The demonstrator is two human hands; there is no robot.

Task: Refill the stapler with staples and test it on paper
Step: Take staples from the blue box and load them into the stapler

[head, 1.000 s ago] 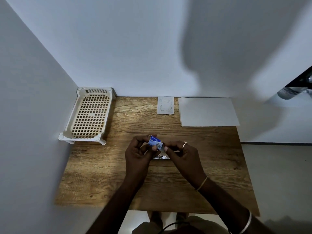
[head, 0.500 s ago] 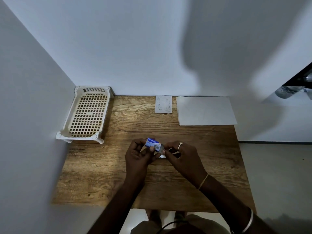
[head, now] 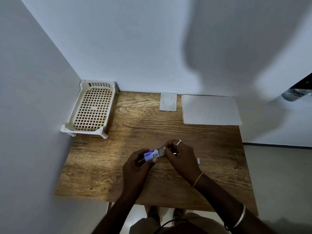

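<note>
Both hands met above the middle of the wooden bench point(head: 118, 166), holding a small blue staple box point(head: 151, 155) between them. The left hand point(head: 136, 168) had its grip closed around the box's left end, thumb on the near side and fingers behind. The right hand point(head: 181, 159), wearing a ring, pinched the grey inner part point(head: 161, 151) that stuck out of the box's right end; its grip was narrow and closed on that part. Something shiny showed just under the right hand's fingers, too hidden to identify. A small white piece point(head: 199, 161) lay on the bench just right of the right hand. At the far edge lay a white sheet of paper point(head: 211, 109) and, just left of it, a smaller white card point(head: 168, 101). A cream plastic tray point(head: 92, 107) with a grid floor stood in the far left corner against the wall.
</note>
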